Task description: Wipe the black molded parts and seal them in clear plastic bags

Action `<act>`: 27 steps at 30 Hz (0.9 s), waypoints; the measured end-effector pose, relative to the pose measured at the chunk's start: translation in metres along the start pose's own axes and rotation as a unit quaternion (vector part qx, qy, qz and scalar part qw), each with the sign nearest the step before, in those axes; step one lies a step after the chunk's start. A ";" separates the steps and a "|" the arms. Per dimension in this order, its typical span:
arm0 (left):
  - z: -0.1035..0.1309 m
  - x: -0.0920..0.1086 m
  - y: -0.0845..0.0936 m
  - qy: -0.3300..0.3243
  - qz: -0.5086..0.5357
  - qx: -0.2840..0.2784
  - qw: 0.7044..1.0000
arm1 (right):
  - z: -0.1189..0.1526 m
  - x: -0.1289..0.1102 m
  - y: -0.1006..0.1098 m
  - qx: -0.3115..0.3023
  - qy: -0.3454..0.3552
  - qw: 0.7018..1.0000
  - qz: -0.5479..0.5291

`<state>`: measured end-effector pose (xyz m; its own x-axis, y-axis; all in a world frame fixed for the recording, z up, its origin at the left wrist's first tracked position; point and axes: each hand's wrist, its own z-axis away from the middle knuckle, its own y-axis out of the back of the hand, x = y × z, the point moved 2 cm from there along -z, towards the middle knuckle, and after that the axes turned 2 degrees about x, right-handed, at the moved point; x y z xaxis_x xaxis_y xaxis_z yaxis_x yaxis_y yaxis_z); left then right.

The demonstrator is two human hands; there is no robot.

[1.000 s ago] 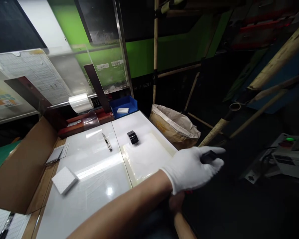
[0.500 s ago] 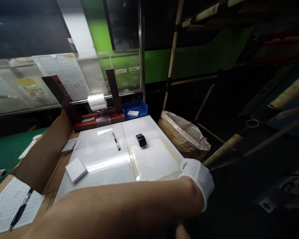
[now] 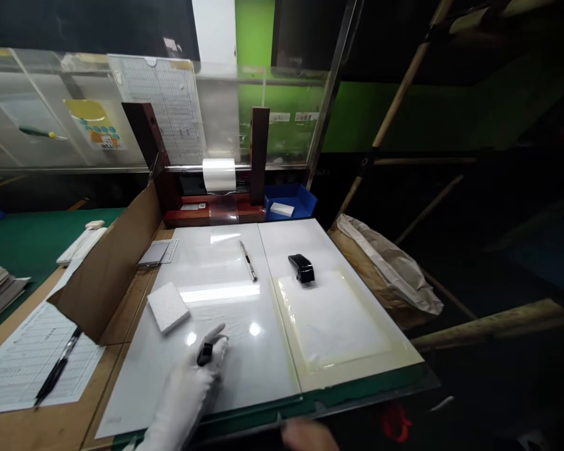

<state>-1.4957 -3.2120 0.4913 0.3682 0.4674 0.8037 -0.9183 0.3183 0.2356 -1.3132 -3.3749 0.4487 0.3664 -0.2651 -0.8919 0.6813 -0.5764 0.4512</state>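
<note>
Your table is the largest thing here, with a glossy white top, and a brown paper bag stands just beside its right edge. Over the left half of the table is your gloved left hand. Your bare right hand is blurred at the near edge; whether its fingers hold something, I cannot tell. Near the left hand lies a white block. On the right half rests a curved black part, and to its left a slim utility knife. Smallest is the black piece, held between your left fingers, which are nearly closed. It could slip if the glove fabric grips poorly, or get scratched if it rubs the knife.
</note>
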 end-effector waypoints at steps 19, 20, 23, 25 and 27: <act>0.009 -0.050 0.082 0.177 0.397 0.038 0.900 | -0.223 -0.047 -0.192 -0.212 0.238 0.894 0.316; 0.010 -0.048 0.081 0.194 0.420 0.019 0.887 | -0.234 -0.053 -0.206 -0.228 0.251 0.888 0.309; 0.012 -0.041 0.087 0.198 0.358 0.009 0.912 | -0.262 -0.072 -0.240 -0.268 0.264 0.878 0.297; 0.016 -0.039 0.095 0.166 0.255 0.036 0.952 | -0.272 -0.083 -0.250 -0.288 0.256 0.876 0.290; 0.020 -0.038 0.103 0.130 0.163 0.074 0.975 | -0.271 -0.092 -0.247 -0.315 0.244 0.874 0.277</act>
<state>-1.6069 -3.2141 0.4959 0.0592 0.7229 0.6884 -0.9966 0.0037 0.0817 -1.3432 -2.9985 0.4279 0.8725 0.0816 -0.4817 0.4715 0.1177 0.8740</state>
